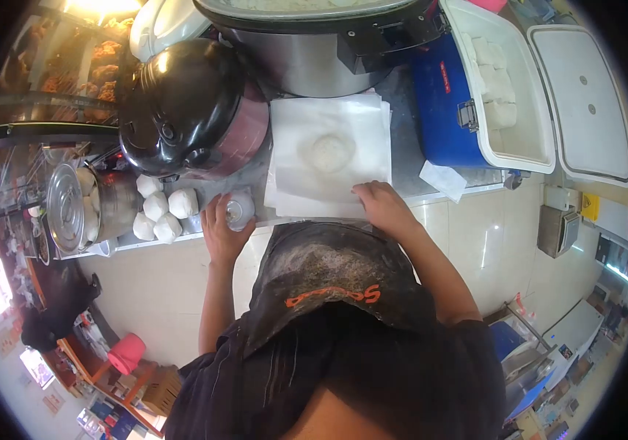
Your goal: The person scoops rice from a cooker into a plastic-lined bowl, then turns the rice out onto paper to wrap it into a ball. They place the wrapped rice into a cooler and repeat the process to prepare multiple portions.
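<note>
At the far left, a lit display case (53, 66) shows browned food behind its glass. Beneath it, a steel pot (116, 202) has a round lid (67, 208) tilted against its left side, with pale items showing between the two. Just right of the pot, white bundles (155, 206) sit close together on the counter (259, 174), in front of a rice cooker (174, 110) with a glossy black lid and a pink body. The left hand (224, 226) is partly closed around a small clear cup (240, 210) near the counter's front edge, fingers on its left side and thumb near its lower rim. Right of the cup lies a stack of white paper sheets (292, 132), slightly out of line with one another; a round pale patch (327, 152) shows in the middle of the top one. Behind the stack stands a large steel cooker (292, 62). The right hand (387, 210) is loosely curled, its fingertips at the stack's near right edge; whether they pinch a sheet, I cannot tell. Farther right, a loose piece of white paper (443, 180) lies below a blue cooler (442, 110), which is open and holds white packets (496, 81).
</note>
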Demonstrator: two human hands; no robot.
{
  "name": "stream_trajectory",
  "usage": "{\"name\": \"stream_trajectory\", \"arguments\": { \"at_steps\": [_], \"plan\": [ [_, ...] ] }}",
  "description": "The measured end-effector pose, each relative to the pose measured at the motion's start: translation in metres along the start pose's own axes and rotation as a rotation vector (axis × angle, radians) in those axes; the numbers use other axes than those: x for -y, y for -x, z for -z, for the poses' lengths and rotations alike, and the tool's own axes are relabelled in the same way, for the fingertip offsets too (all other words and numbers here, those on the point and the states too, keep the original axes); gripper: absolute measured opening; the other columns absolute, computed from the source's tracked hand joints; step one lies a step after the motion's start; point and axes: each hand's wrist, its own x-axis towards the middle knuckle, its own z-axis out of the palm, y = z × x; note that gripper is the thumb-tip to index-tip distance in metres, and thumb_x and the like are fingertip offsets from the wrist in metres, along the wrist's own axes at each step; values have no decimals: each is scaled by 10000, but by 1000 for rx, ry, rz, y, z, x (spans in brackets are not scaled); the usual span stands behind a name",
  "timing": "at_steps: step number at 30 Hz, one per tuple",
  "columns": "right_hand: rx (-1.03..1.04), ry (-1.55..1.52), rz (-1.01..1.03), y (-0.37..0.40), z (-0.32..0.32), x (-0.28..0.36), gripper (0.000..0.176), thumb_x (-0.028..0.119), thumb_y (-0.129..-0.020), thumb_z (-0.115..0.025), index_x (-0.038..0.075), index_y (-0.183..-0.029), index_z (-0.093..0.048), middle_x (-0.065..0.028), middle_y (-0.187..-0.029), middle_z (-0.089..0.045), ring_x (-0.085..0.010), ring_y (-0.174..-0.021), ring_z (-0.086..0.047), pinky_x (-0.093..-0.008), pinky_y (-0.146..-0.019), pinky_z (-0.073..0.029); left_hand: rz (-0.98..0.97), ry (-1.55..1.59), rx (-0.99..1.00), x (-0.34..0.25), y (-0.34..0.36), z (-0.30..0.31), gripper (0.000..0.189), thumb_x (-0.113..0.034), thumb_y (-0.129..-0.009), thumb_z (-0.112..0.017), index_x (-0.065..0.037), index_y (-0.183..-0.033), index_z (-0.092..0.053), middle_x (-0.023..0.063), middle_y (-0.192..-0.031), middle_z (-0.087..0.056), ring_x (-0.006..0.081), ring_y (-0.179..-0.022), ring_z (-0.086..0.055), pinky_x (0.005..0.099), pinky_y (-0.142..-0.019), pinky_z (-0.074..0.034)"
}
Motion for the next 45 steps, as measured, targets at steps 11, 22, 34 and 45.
{"name": "stream_trajectory", "arguments": {
  "at_steps": [11, 22, 34, 45],
  "plan": [
    [-53, 38, 78, -14, 41, 13, 147, 7, -807, -637, 31, -952, -642, -122, -862, -630, -310, -858, -592, -406, -765, -477, -206, 226, -53, -84, -31, 24, 562, -220, -704, -798, -91, -1207, -583, 155, -1258, -535, 378, -1181, -494, 474, -1011, -394],
    [-21, 126, 96, -17, 45, 19, 107, 43, -791, -696, 8, -889, -676, -125, -875, -638, -314, -864, -601, -390, -802, -473, -323, 304, 595, -119, -79, -35, 285, -105, -810, -673, -89, -1094, -674, 121, -1090, -656, 314, -1086, -584, 416, -911, -481],
    [-139, -146, -82, -12, 52, 12, 138, 57, -741, -744, 21, -855, -675, -92, -970, -662, -316, -983, -614, -374, -832, -476, -107, 483, 315, -110, -72, -40, 209, -31, -764, -702, -78, -968, -704, 88, -916, -694, 296, -895, -641, 370, -786, -518],
    [-133, -336, 131, 14, 45, -24, 56, 19, -829, -670, 3, -876, -647, -69, -905, -704, -219, -884, -651, -369, -840, -474, -175, 747, 341, -51, -52, -21, 137, -22, -749, -751, -27, -882, -718, 65, -943, -707, 215, -867, -640, 319, -780, -503]
  ]
}}
